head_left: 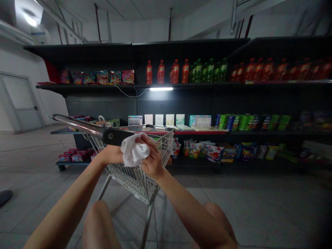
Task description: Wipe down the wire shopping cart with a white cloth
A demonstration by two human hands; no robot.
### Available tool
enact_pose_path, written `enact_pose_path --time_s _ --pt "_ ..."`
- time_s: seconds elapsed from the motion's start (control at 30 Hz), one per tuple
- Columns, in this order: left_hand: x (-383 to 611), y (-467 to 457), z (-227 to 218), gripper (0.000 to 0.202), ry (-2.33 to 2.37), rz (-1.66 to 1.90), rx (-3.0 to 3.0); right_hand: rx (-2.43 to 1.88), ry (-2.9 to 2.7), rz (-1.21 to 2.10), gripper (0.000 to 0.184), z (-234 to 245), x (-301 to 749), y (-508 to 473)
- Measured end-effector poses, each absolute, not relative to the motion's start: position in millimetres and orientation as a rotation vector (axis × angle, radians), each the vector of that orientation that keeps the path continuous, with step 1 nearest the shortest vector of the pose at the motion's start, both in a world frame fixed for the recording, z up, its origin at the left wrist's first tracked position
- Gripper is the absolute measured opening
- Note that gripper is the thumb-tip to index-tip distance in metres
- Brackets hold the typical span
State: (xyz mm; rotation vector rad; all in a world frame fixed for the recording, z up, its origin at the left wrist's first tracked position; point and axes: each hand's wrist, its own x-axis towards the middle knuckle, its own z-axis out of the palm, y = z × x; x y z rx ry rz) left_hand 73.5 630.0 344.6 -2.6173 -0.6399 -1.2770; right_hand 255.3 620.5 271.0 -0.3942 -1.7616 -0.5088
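Note:
My left hand and my right hand both hold a crumpled white cloth in front of me. The cloth presses against the black plastic grip of a wire shopping cart. My right hand's fingers wrap over the top of the cloth, and my left hand is at its left side, partly hidden behind it. The cart's chrome handle bar runs off to the left, and its wire basket stands just beyond my hands.
Dark store shelves stand ahead, stocked with red and green bottles, snack bags, boxes and stationery. A strip light hangs under one shelf. Grey floor tiles lie around the cart, and a door is at the far left.

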Motion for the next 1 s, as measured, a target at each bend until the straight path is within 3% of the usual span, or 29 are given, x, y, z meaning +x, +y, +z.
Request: enact_pose_path --time_s 0.17,0.37,0.5,0.63,0.87,1.0 --pt "84 625 348 0.058 -0.557 -1.071 -2.630 -0.618 -1.546 -0.359 0.057 144 258 643" --pt "116 620 327 0.041 -0.806 -1.537 -2.278 -0.978 -1.446 -0.235 0.059 -4 242 645" --pt "122 626 323 0.031 -0.738 -1.659 -2.311 -1.070 -1.512 -0.097 0.058 -53 259 637" --pt "121 630 325 0.031 -0.714 -1.686 -2.335 -1.048 -1.423 -0.072 0.044 -35 282 634" --pt "124 633 325 0.034 -0.660 -1.720 -2.335 -0.953 -1.323 -0.055 0.044 91 279 661" --pt "124 633 327 0.029 -0.637 -1.656 -2.291 -0.917 -1.368 -0.099 0.049 85 263 673"
